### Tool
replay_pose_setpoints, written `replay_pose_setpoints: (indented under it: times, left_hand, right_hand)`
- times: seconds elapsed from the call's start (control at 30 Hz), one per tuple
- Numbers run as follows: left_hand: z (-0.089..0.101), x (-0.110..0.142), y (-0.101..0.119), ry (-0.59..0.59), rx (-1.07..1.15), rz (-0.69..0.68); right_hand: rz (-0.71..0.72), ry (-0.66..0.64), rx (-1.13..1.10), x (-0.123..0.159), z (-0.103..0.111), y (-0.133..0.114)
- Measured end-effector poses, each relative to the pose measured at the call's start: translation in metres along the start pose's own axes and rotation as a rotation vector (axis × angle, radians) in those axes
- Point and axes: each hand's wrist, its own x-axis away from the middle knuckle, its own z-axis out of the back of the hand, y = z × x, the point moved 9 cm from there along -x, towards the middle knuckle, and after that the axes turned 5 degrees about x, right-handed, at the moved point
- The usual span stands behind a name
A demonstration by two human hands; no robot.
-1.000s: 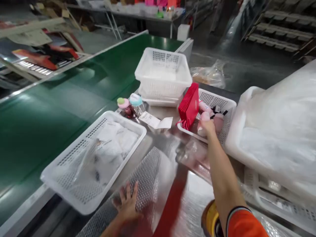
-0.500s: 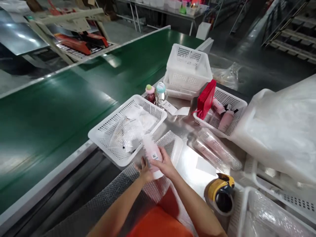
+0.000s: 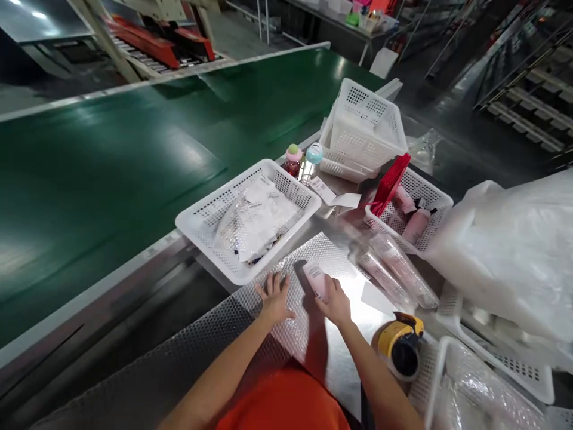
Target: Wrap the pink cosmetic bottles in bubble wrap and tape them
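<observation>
My right hand (image 3: 335, 302) is closed round a small pale pink bottle (image 3: 316, 279) with printed text on its side. The bottle is just over a sheet of bubble wrap (image 3: 250, 310) spread across the metal table; whether it touches the sheet I cannot tell. Fingers spread, my left hand (image 3: 275, 301) lies flat on the bubble wrap to the left of the bottle and holds nothing. Beyond it stands a white perforated basket (image 3: 210, 257) with wrapped, labelled packets (image 3: 259, 209) inside.
A green conveyor belt (image 3: 111, 161) runs along the left. Two small bottles (image 3: 312, 160) stand near stacked white baskets (image 3: 367, 137). To the right are a basket with pink bottles (image 3: 417, 226), bubble-wrapped bottles (image 3: 403, 269), a yellow-black tape dispenser (image 3: 398, 346) and a large plastic bag (image 3: 514, 245).
My left hand has let go of the bottle and now rests spread on the bubble wrap. My right hand has moved the bottle rightward, down toward the sheet. The view has shifted slightly.
</observation>
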Motion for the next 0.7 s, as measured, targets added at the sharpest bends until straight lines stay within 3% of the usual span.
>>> replay_pose_setpoints:
  times: [0.1,0.2,0.43,0.53,0.63,0.7]
  left_hand:
    - [0.0,0.0,0.0,-0.005,-0.001,0.007]
    - [0.001,0.0,0.001,-0.002,-0.002,0.004]
    - [0.004,0.004,0.002,-0.005,-0.031,0.011]
    - [0.015,0.011,0.006,0.086,-0.011,0.001]
    - [0.036,0.016,0.02,0.306,0.25,-0.015]
    - [0.036,0.013,0.026,0.361,0.635,0.065]
  right_hand:
    - [0.046,-0.018,0.096,-0.006,-0.003,-0.03]
    - [0.048,-0.026,0.155,-0.011,-0.008,-0.043]
    - [0.044,-0.028,0.161,-0.014,-0.013,-0.038]
    - [0.041,0.001,0.107,-0.019,-0.006,-0.03]
    - [-0.026,0.167,0.094,-0.032,0.021,-0.015]
    - [-0.107,0.285,0.139,-0.046,0.044,-0.004]
